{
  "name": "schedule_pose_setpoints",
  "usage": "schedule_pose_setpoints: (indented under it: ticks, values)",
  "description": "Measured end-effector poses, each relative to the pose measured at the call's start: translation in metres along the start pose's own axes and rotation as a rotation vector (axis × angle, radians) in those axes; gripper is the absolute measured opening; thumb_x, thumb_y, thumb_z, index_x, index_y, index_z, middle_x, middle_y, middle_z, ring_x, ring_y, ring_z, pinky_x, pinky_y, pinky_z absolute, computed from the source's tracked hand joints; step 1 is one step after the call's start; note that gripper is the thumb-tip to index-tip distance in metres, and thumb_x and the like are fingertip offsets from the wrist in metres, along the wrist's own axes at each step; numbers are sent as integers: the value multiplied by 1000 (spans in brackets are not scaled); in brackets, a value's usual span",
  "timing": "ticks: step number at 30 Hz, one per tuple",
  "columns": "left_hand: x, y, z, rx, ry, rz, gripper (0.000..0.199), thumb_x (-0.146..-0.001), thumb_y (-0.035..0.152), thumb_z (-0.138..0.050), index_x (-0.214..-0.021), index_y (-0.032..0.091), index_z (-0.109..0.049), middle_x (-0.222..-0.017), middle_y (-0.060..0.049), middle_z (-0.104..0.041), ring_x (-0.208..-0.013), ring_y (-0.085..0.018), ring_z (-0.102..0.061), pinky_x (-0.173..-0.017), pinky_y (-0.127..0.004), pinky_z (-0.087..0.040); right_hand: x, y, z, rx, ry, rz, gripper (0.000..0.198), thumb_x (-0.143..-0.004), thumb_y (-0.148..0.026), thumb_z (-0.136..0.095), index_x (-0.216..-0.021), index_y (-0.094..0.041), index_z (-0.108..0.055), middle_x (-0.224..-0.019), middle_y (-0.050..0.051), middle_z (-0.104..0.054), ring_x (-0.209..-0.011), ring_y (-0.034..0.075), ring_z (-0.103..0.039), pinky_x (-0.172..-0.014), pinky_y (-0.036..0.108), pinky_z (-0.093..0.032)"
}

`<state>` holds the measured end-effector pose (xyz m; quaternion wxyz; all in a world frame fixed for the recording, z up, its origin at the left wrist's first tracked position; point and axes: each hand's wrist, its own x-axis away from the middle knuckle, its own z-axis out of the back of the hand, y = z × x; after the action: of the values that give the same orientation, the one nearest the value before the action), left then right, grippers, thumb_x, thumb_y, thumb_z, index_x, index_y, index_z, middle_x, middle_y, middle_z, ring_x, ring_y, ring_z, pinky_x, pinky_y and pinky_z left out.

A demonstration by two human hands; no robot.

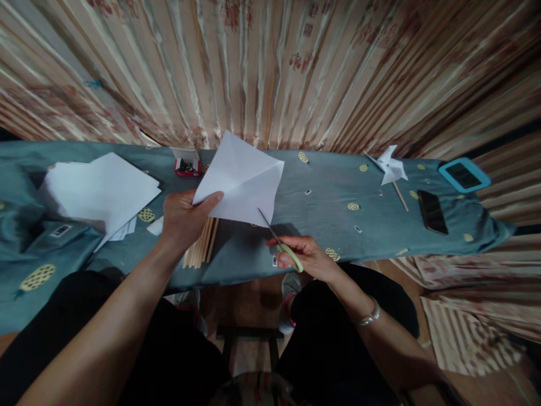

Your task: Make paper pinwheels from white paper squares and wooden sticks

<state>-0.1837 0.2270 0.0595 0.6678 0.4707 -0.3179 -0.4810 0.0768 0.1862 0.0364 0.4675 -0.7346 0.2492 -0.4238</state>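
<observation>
A creased square sheet of white paper [249, 175] is held up over the table by my left hand [186, 217], its thumb on top and the fingers hidden beneath. My right hand [304, 254] grips a pair of scissors [291, 256] with light green handles. The blade reaches the paper's lower right part, near the corner facing me. Whether it has cut in there, I cannot make out. Partly under the paper and beside my left hand lies a bundle of thin wooden sticks [200, 248].
A stack of white paper [101, 186] lies on the left of the cloth-covered table [325, 192]. Behind my left hand is a small red box [188, 166] of dark pieces. To the right are a paper pinwheel [392, 165], a phone [431, 211] and a blue-framed device [465, 175]. Curtains hang behind.
</observation>
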Motion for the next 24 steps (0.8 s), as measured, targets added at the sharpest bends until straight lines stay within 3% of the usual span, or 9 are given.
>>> schedule_pose_setpoints:
  ticks: [5,14,24]
  values:
    - [0,-2,0,-16,16,-4,20,-70,36,-72,-69,16,-75,-53,4,-61,-53,-12,-50,-52,-24,-38,-1,2,0,1,-3,4,43,-68,-42,-82,-102,-17,-72,-64,-5,-63,-58,6,-58,-57,19,-50]
    - [3,-11,-5,12,-48,-25,34,-68,45,-71,-83,16,-78,-61,0,-66,-55,-16,-55,-53,-27,-43,-2,2,3,31,-44,81,46,-71,-43,-81,-107,-16,-70,-71,-2,-66,-65,8,-59,-64,22,-50]
    - [4,-7,-4,-18,-55,9,31,-68,48,-70,-81,20,-77,-63,0,-67,-57,-17,-58,-55,-28,-45,-2,4,2,43,0,36,46,-69,-46,-81,-104,-17,-72,-66,-4,-61,-60,7,-57,-59,21,-50]
